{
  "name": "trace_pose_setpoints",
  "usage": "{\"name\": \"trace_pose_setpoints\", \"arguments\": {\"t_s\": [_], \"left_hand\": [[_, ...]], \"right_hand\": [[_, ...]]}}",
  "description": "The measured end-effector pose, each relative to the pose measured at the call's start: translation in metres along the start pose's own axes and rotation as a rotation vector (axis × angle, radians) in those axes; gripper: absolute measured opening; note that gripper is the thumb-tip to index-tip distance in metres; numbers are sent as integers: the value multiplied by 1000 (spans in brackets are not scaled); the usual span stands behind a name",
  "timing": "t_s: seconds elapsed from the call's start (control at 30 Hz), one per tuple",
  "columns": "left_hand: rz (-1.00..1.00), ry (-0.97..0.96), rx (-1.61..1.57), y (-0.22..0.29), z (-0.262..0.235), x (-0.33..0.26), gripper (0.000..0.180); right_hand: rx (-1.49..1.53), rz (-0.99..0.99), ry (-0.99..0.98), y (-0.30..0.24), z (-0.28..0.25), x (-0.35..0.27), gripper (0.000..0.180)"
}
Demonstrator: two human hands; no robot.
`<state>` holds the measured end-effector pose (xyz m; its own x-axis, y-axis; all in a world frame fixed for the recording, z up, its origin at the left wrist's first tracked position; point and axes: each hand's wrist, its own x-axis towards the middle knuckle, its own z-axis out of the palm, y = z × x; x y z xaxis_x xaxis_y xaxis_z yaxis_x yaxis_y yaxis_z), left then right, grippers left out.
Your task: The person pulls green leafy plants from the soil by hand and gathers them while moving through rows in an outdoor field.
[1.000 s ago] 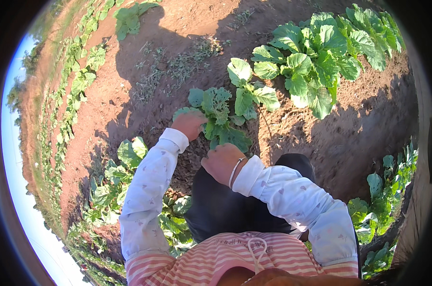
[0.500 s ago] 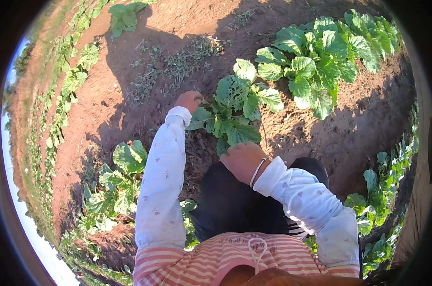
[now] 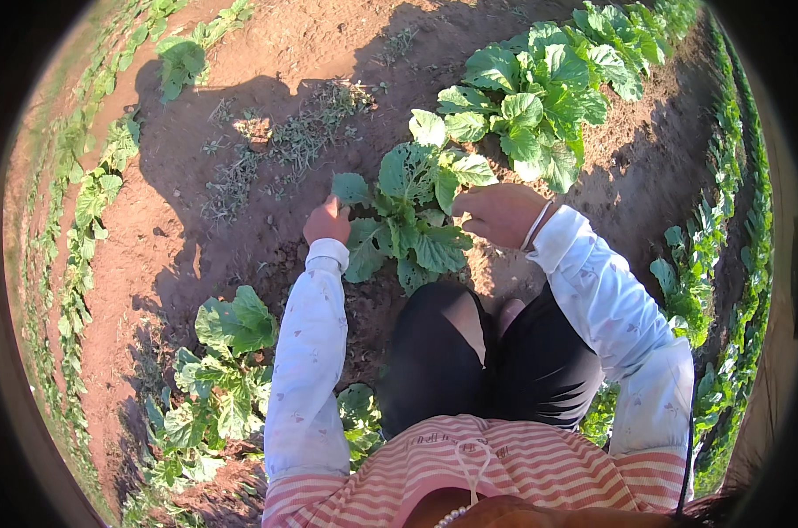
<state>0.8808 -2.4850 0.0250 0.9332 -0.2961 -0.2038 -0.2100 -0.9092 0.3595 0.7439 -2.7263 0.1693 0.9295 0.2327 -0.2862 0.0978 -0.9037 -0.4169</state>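
A leafy green plant (image 3: pixel 408 216), its upper leaf riddled with holes, grows from the soil in front of my knees. On its left side, my left hand (image 3: pixel 327 223) is closed, the fingertips pinching the lower edge of a small bluish-green leaf (image 3: pixel 350 188). My right hand (image 3: pixel 503 215) is at the plant's right edge, just below a pale-edged leaf (image 3: pixel 474 170). Its fingers are curled in toward the stems; what they hold, if anything, is hidden.
Larger leafy plants (image 3: pixel 540 97) stand beyond to the right, another plant (image 3: pixel 227 370) to the left of my left forearm. Wilted weeds (image 3: pixel 302 132) lie on the brown soil (image 3: pixel 240 53). Crop rows (image 3: pixel 711 264) run along both sides.
My right hand has moved from the plant's near side up to its right edge. My left hand has shifted slightly lower, and a small leaf now stands up at its fingertips. The view has shifted.
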Motion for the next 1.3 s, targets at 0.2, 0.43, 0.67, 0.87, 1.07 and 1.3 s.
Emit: {"name": "trace_pose_setpoints", "arguments": {"t_s": [0.2, 0.43, 0.67, 0.87, 1.07, 1.3], "left_hand": [[559, -106, -182, 16, -15, -35, 11], [942, -356, -439, 75, 26, -73, 22], [472, -428, 93, 105, 46, -29, 38], [748, -313, -370, 171, 76, 7, 51], [427, -143, -96, 262, 124, 59, 80], [244, 117, -990, 272, 171, 92, 16]], "right_hand": [[-241, 301, -152, 68, -9, -45, 28], [-179, 585, -372, 119, 40, -120, 32], [-2, 495, -47, 157, 91, -114, 35], [216, 477, 36, 191, 131, -98, 34], [456, 521, 195, 218, 153, -96, 28], [663, 670, 709, 272, 139, -93, 21]]}}
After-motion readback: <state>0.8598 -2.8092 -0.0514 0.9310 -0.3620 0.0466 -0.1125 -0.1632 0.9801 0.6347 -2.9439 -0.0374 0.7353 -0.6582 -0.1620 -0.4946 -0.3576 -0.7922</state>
